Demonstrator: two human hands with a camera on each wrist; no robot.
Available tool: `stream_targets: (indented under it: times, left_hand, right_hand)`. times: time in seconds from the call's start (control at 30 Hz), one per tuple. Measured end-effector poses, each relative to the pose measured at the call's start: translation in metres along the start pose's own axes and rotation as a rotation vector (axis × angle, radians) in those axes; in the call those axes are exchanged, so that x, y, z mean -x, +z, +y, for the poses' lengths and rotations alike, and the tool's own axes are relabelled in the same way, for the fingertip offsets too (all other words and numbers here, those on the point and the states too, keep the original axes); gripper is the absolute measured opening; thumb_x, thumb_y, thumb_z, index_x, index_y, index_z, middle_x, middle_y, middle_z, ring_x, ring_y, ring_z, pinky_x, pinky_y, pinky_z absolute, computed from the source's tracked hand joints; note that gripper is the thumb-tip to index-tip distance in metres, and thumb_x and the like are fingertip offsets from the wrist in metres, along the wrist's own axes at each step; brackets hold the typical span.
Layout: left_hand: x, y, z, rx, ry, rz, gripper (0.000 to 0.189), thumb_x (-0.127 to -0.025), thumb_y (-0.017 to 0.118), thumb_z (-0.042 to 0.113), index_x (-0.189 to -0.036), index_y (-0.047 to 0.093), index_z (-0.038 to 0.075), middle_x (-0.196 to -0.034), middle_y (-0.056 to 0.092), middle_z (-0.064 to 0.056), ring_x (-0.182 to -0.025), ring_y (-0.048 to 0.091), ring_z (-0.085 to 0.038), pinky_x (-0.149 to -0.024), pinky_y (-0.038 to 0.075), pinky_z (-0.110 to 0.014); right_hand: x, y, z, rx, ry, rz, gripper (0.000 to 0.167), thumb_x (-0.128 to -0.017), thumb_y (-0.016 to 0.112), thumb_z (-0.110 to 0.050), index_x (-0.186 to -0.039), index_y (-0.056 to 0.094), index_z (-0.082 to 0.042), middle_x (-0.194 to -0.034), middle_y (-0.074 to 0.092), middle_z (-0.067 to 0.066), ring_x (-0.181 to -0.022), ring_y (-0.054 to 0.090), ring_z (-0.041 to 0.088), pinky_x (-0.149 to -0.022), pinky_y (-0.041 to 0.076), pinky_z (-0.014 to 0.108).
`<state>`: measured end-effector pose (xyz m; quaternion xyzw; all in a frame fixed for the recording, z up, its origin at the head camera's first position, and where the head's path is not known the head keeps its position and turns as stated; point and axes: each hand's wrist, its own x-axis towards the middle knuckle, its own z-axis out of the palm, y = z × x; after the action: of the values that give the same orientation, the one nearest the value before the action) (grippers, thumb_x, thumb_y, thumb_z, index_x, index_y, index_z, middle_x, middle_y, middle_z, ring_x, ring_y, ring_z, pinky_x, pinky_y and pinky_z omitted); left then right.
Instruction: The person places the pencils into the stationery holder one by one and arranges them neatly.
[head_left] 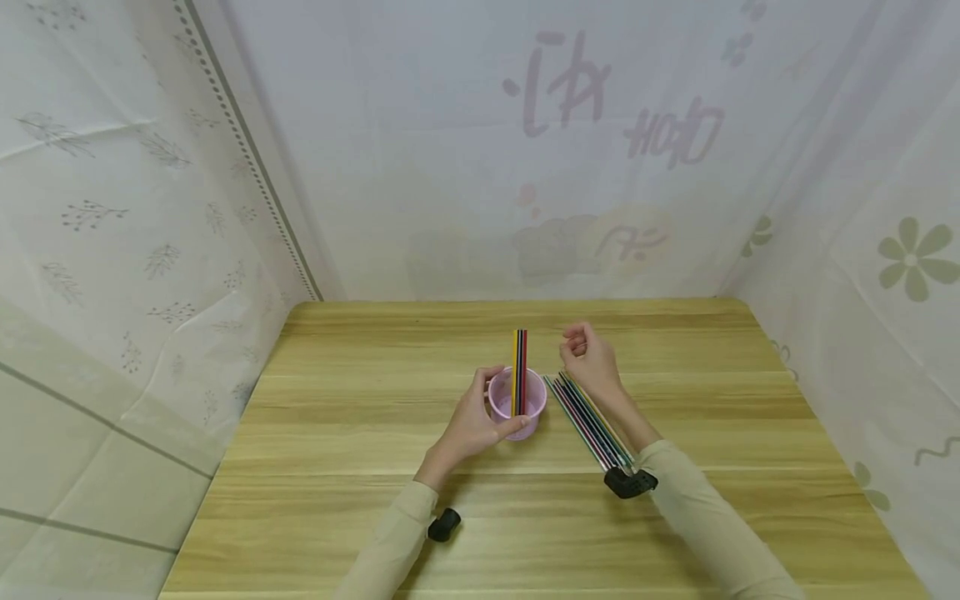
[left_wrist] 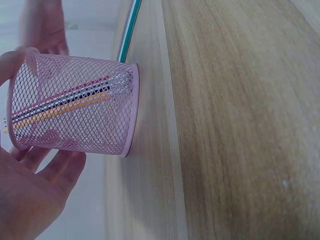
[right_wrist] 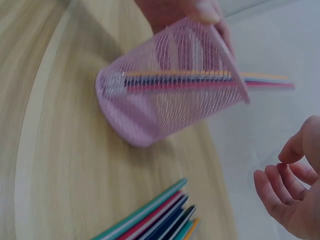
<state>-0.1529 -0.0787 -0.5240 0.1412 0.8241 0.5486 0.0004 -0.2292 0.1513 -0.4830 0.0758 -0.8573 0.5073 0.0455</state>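
A pink mesh pen cup (head_left: 533, 410) stands on the table, and my left hand (head_left: 474, 421) grips it by the rim, thumb at the near side and fingers round the far side. Several slim pencils (head_left: 520, 367), yellow, dark and red, lean upright together inside it and rise above the rim. Through the mesh, the left wrist view shows the same pencils (left_wrist: 75, 100). To the right of the cup my right hand (head_left: 591, 360) hovers with loosely curled fingers and holds nothing. Beneath that forearm lies a row of several pencils (head_left: 588, 421), green, red, dark and yellow, partly hidden.
The wooden table (head_left: 360, 358) carries the cup and the loose pencils. Pale printed curtains (head_left: 420, 167) hang behind and at both sides. Each wrist wears a black camera mount, the left one (head_left: 445, 525) and the right one (head_left: 628, 482).
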Motion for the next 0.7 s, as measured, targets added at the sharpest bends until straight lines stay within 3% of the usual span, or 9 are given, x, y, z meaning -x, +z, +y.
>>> stream_targets:
  times: [0.13, 0.43, 0.7]
  left_hand:
    - [0.0, 0.001, 0.0, 0.015, 0.004, 0.006, 0.086, -0.076, 0.091, 0.028, -0.144, 0.041, 0.014, -0.145, 0.053, -0.009, -0.121, 0.061, -0.031, -0.097, 0.055, -0.047]
    - [0.0, 0.0, 0.0, 0.009, 0.005, -0.011, 0.086, -0.076, 0.09, 0.027, -0.145, 0.04, 0.015, -0.147, 0.051, -0.008, -0.125, 0.058, -0.029, -0.099, 0.055, -0.046]
    - [0.0, 0.0, 0.002, 0.008, 0.007, -0.009, 0.087, -0.076, 0.09, 0.027, -0.145, 0.039, 0.014, -0.148, 0.051, -0.008, -0.122, 0.06, -0.03, -0.097, 0.055, -0.045]
  right_hand:
    - [0.002, -0.004, 0.009, 0.026, 0.042, -0.016, 0.025, -0.091, 0.06, -0.005, -0.116, 0.059, -0.001, -0.097, 0.063, 0.012, -0.086, 0.06, 0.022, -0.071, 0.051, 0.022]
    - [0.002, -0.007, 0.034, 0.146, 0.069, -0.048, 0.026, -0.082, 0.062, -0.001, -0.107, 0.061, 0.004, -0.089, 0.067, 0.018, -0.08, 0.066, 0.028, -0.07, 0.052, 0.027]
    - [0.007, -0.011, 0.045, 0.266, 0.115, -0.135, 0.026, -0.083, 0.066, -0.006, -0.107, 0.061, 0.004, -0.095, 0.07, 0.021, -0.089, 0.068, 0.033, -0.078, 0.055, 0.042]
